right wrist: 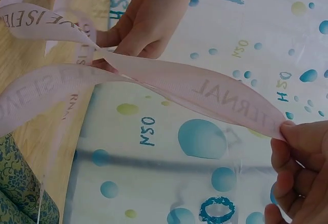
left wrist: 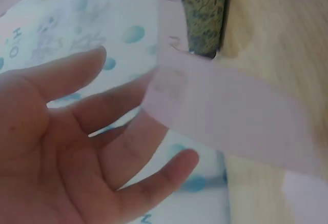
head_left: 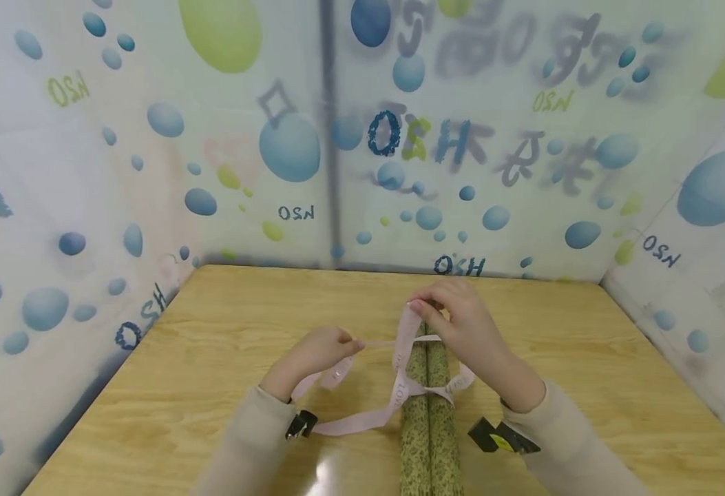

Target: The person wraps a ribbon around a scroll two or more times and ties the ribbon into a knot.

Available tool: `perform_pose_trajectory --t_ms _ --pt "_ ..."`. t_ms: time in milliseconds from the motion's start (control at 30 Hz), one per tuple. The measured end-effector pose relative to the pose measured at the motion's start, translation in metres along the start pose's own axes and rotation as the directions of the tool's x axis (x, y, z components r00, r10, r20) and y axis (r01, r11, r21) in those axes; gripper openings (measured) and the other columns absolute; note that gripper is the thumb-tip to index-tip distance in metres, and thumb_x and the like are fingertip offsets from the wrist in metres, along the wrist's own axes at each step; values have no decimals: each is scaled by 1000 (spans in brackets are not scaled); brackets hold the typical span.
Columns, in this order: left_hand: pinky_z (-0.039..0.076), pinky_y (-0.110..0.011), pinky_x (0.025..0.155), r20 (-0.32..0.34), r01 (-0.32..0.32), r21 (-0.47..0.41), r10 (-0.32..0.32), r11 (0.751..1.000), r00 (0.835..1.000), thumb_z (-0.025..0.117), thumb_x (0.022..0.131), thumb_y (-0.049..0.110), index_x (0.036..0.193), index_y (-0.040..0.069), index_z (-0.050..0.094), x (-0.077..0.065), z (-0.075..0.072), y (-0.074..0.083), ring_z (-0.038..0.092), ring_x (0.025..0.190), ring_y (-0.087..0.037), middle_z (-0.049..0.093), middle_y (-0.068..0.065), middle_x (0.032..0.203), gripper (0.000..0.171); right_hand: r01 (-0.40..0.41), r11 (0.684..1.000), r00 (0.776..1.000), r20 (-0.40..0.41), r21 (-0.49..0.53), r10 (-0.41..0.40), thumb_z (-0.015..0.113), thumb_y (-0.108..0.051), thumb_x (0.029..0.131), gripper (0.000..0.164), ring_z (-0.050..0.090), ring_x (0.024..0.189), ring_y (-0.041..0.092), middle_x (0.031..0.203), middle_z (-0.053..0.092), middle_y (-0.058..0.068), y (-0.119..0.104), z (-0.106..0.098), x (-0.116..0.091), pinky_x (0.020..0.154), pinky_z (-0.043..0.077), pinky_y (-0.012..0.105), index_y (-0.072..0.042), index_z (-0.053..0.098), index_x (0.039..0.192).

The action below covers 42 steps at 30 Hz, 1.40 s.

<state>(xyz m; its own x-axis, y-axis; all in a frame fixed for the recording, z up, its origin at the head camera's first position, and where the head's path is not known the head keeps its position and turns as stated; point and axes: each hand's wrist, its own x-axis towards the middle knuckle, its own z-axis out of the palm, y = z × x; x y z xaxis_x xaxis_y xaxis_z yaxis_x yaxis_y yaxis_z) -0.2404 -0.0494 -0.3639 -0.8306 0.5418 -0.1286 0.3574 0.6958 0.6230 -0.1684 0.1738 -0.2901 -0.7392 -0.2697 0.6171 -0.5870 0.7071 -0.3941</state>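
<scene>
Two long rolls (head_left: 416,441) with a green-gold floral pattern lie side by side on the table. A pale pink printed ribbon (head_left: 402,389) wraps across them, with loose lengths on both sides. My right hand (head_left: 461,327) pinches the ribbon between thumb and index finger above the rolls' far part; in the right wrist view the stretch runs taut and twisted. Left of the rolls, my left hand (head_left: 320,355) has its fingers extended against another ribbon length. In the left wrist view, that ribbon (left wrist: 220,106) covers some fingertips, and the thumb stands apart from it.
The wooden table (head_left: 263,303) extends around the rolls. Behind and beside it hang pale sheets (head_left: 362,200) printed with blue and green drops and lettering. A small black device (head_left: 301,424) sits on the left wrist, another (head_left: 501,437) on the right.
</scene>
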Motion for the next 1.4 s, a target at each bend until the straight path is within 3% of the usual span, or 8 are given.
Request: perform_pose_trajectory --t_ms 300,500,700,933,1067,1267,1333,1400 --pt "46 -34 62 -60 109 -93 -114 990 992 49 97 34 109 -2 65 -25 -19 -2 55 61 -16 63 -7 79 41 16 1000 1000 -11 -7 -16 63 -9 88 7 48 76 16 86 65 -1 1 -3 1 72 38 36 -9 70 92" --pt "46 -45 88 92 -6 -198 25 980 995 47 98 36 105 4 68 -40 -20 10 66 81 -16 70 -3 77 40 -16 1000 1000 18 12 15 64 -11 88 7 49 77 16 87 65 0 1 -3 1 74 39 36 -9 70 92" --pt "48 -36 83 265 -125 -198 176 972 948 47 98 36 99 13 72 -45 -17 32 61 89 -10 69 5 94 34 -24 1000 999 28 7 24 63 -12 89 8 49 78 15 88 65 0 1 -4 2 74 39 36 -9 69 93" --pt "48 -25 80 380 -203 -260 293 944 877 48 97 39 108 12 69 -44 -1 56 62 83 -6 68 8 89 36 -11 1000 1000 16 22 11 63 -13 89 7 51 79 14 88 64 -2 1 -4 -1 73 41 35 -11 69 91" --pt "44 -22 89 438 -314 -302 423 900 793 43 98 41 126 11 59 -38 12 65 57 101 -2 66 5 108 43 21 999 1000 -2 25 -20 65 -11 88 5 53 80 14 87 65 -1 2 -3 -1 74 42 35 -10 69 89" --pt "31 -23 104 578 -422 -430 602 798 550 34 103 29 149 12 20 -27 24 75 28 134 -6 23 0 152 51 68 997 998 -11 27 -68 67 -8 85 4 54 80 15 85 66 -1 4 -2 -2 72 44 33 -9 70 88" --pt "30 -23 105 609 -416 -463 622 783 493 35 102 26 150 12 15 -26 25 77 24 136 -7 17 1 154 53 72 997 997 -4 29 -72 67 -8 85 4 54 79 15 85 66 -1 4 -3 -3 70 44 33 -9 70 88" --pt "30 -23 105 615 -429 -478 641 767 459 35 102 21 150 11 13 -26 26 78 26 135 -8 15 0 155 54 72 997 997 7 34 -73 67 -8 85 4 54 78 15 85 65 -1 4 -5 -3 69 44 32 -9 70 87"
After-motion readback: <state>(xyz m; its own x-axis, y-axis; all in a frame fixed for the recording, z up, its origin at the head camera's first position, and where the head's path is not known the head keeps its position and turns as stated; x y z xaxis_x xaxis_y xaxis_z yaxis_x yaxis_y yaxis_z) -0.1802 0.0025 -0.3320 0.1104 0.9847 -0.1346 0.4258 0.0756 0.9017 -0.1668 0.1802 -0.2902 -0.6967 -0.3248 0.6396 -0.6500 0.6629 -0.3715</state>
